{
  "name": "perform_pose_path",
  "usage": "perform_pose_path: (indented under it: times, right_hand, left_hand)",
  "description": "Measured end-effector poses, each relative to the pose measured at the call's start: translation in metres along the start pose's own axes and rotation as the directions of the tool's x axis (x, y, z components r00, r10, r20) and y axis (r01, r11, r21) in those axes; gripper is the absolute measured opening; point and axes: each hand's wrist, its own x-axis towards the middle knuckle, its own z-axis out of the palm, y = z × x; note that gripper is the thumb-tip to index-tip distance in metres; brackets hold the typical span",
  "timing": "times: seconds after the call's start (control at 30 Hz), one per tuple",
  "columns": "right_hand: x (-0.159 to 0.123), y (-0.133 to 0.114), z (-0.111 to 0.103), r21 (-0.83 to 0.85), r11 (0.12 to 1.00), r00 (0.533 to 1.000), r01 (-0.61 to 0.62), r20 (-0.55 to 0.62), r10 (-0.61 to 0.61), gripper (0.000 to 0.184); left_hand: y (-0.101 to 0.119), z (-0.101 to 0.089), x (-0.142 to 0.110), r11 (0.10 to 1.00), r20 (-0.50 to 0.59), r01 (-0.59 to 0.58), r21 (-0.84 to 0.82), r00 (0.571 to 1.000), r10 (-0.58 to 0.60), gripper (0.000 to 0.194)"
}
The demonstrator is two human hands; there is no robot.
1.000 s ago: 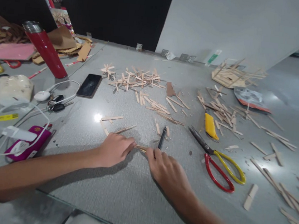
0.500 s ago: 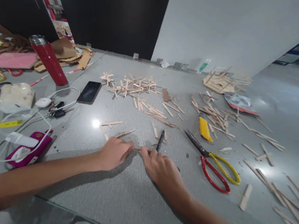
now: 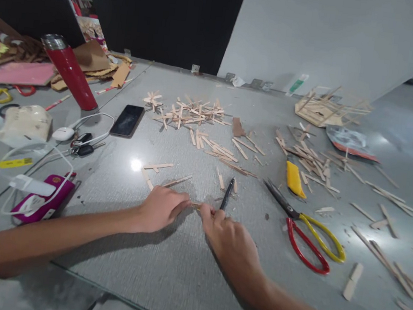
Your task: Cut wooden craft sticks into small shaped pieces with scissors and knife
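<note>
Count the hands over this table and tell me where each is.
2. The left hand is nearer the phone, the right hand nearer the scissors; both pinch a thin stick. No other hand shows.

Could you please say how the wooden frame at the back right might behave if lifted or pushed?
The frame is probably light, being thin, open woodwork. Slender parts jut out, so it may snap if squeezed. Wide and low, it should resist tipping.
</note>
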Motion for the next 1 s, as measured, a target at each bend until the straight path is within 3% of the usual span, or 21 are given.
perform_pose_path:
  times: [0.17, 0.37, 0.73, 0.9, 1.0]
  right_hand:
    - [0.0, 0.003, 0.0, 0.029, 1.0, 1.0, -0.012, 0.029, 0.011, 0.029]
    - [0.002, 0.026, 0.012, 0.062, 0.996, 0.994, -0.069, 0.09, 0.063, 0.024]
    - [0.0, 0.029, 0.025, 0.203, 0.961, 0.982, -0.187, 0.049, 0.181, 0.022]
    - [-0.005, 0.025, 0.038, 0.298, 0.92, 0.963, -0.254, -0.005, 0.268, 0.028]
    - [-0.005, 0.026, 0.041, 0.39, 0.88, 0.949, -0.271, -0.041, 0.311, 0.025]
  left_hand:
    - [-0.001, -0.001, -0.002, 0.999, -0.011, -0.003, -0.044, 1.0, 0.002, 0.04]
    - [-0.001, -0.004, -0.007, 0.993, -0.043, 0.043, -0.112, 0.998, -0.048, 0.038]
    - [0.005, -0.012, -0.003, 0.955, -0.05, 0.081, -0.284, 0.994, -0.099, 0.038]
    - [0.02, -0.027, -0.008, 0.892, -0.064, 0.118, -0.436, 0.985, -0.162, 0.044]
    - [0.028, -0.034, -0.013, 0.77, -0.072, 0.107, -0.629, 0.978, -0.195, 0.044]
